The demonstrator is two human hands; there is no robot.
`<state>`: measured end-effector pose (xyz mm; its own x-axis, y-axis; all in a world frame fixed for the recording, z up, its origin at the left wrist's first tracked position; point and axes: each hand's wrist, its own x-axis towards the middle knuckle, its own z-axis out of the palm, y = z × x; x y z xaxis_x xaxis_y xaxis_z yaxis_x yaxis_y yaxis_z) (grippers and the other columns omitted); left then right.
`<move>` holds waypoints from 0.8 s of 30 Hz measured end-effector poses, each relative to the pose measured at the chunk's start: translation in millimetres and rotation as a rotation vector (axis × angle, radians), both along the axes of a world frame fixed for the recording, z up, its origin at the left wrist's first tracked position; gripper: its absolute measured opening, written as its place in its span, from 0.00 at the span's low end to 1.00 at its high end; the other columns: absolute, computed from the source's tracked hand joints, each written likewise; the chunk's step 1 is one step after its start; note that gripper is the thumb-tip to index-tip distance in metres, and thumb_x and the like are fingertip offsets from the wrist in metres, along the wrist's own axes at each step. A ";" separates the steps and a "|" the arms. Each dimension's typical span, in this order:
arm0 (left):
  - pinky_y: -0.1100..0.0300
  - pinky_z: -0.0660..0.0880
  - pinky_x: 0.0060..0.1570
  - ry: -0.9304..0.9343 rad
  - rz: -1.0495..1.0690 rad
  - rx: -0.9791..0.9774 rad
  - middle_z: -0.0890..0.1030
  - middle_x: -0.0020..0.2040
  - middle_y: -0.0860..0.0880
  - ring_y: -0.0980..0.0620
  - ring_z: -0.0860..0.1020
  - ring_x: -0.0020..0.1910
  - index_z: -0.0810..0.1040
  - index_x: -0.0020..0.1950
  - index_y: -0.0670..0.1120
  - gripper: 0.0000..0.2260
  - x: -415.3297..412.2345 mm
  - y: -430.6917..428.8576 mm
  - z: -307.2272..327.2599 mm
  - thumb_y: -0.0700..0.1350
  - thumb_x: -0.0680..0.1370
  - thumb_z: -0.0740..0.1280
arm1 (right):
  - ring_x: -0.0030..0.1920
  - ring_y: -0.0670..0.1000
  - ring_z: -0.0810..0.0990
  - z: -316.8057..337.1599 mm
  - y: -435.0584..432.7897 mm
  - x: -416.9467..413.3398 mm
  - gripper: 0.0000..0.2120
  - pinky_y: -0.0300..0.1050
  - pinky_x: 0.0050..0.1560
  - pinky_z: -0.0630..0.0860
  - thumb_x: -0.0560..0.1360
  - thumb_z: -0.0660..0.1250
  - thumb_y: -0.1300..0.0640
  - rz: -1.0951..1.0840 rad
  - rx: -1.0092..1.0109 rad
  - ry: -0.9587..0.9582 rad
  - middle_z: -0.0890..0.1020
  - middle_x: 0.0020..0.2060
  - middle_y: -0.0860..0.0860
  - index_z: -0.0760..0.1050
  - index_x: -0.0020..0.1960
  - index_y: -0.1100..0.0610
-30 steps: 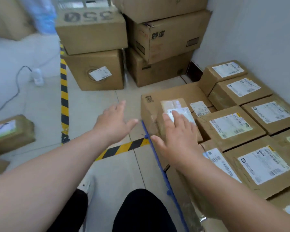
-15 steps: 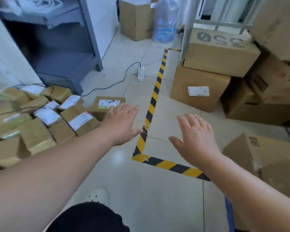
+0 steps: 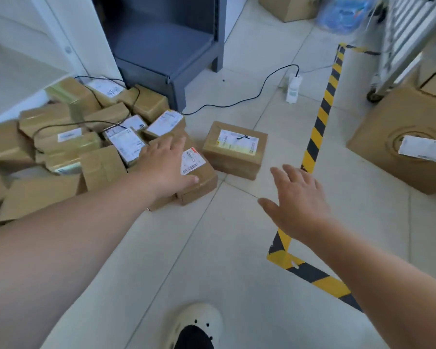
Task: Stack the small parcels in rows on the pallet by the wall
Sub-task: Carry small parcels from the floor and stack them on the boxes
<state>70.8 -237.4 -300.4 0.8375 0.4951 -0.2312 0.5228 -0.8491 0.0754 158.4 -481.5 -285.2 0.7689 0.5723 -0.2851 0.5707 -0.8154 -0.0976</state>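
Observation:
A heap of small brown parcels (image 3: 68,144) with white labels lies on the floor at the left. My left hand (image 3: 168,163) reaches over the nearest parcel (image 3: 199,176) of the heap, fingers spread, covering part of its top; whether it touches is unclear. One parcel (image 3: 233,149) with a yellow-edged label sits apart, just right of that hand. My right hand (image 3: 297,200) hovers open above the bare floor tiles, holding nothing. The pallet is out of view.
A black cable (image 3: 237,102) runs from a white power strip (image 3: 293,88) across the floor and over the heap. A grey metal cabinet (image 3: 166,56) stands behind. Yellow-black floor tape (image 3: 320,122) runs at right, beside a large carton (image 3: 400,152). My shoe (image 3: 199,323) is at bottom.
My view has swung left from the pallet's parcels to the floor heap. My left hand has reached forward over the nearest parcel; my right hand stays open in the air.

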 end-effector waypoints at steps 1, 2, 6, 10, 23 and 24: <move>0.45 0.55 0.72 0.002 0.026 -0.004 0.55 0.79 0.43 0.43 0.55 0.77 0.48 0.80 0.47 0.46 0.8 14.3 -7.8 0.66 0.73 0.68 | 0.79 0.57 0.49 -7.3 12.0 2.4 0.36 0.55 0.78 0.50 0.80 0.57 0.38 0.003 -0.006 0.008 0.53 0.80 0.53 0.48 0.80 0.52; 0.45 0.56 0.72 0.010 0.048 -0.011 0.56 0.79 0.43 0.43 0.55 0.77 0.48 0.80 0.47 0.46 2.5 26.9 -15.9 0.66 0.73 0.67 | 0.79 0.57 0.50 -14.3 23.3 5.1 0.36 0.55 0.78 0.50 0.80 0.57 0.38 0.006 -0.013 0.014 0.53 0.79 0.53 0.48 0.80 0.52; 0.43 0.56 0.74 0.010 0.058 -0.083 0.53 0.80 0.43 0.41 0.53 0.78 0.47 0.80 0.47 0.45 23.8 54.5 -46.2 0.65 0.74 0.66 | 0.79 0.57 0.51 -36.4 58.2 22.0 0.36 0.54 0.77 0.51 0.80 0.58 0.39 0.011 -0.050 0.015 0.54 0.79 0.53 0.49 0.80 0.53; 0.46 0.52 0.74 0.003 0.018 -0.199 0.50 0.80 0.44 0.42 0.49 0.78 0.46 0.81 0.49 0.42 60.2 55.2 -66.9 0.64 0.76 0.65 | 0.78 0.57 0.52 -53.6 81.1 48.4 0.35 0.54 0.76 0.52 0.80 0.60 0.40 -0.008 -0.078 0.033 0.56 0.79 0.53 0.50 0.80 0.52; 0.42 0.53 0.73 0.087 0.161 -0.279 0.67 0.74 0.44 0.41 0.57 0.76 0.56 0.77 0.43 0.37 199.0 63.7 -138.1 0.66 0.77 0.60 | 0.76 0.57 0.57 -86.1 102.9 118.8 0.36 0.52 0.75 0.57 0.79 0.62 0.42 -0.132 -0.152 0.104 0.59 0.77 0.53 0.51 0.80 0.54; 0.40 0.51 0.73 0.117 0.157 -0.276 0.70 0.72 0.45 0.41 0.58 0.75 0.58 0.76 0.44 0.36 201.8 63.2 -141.6 0.66 0.77 0.62 | 0.76 0.57 0.56 -88.0 102.2 121.7 0.37 0.52 0.75 0.57 0.79 0.63 0.42 -0.129 -0.155 0.107 0.59 0.77 0.53 0.51 0.80 0.54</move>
<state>272.6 -174.1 -442.0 0.7159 0.5216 -0.4641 0.6643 -0.7134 0.2231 280.1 -379.3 -373.3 0.7937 0.4136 -0.4461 0.4534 -0.8911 -0.0196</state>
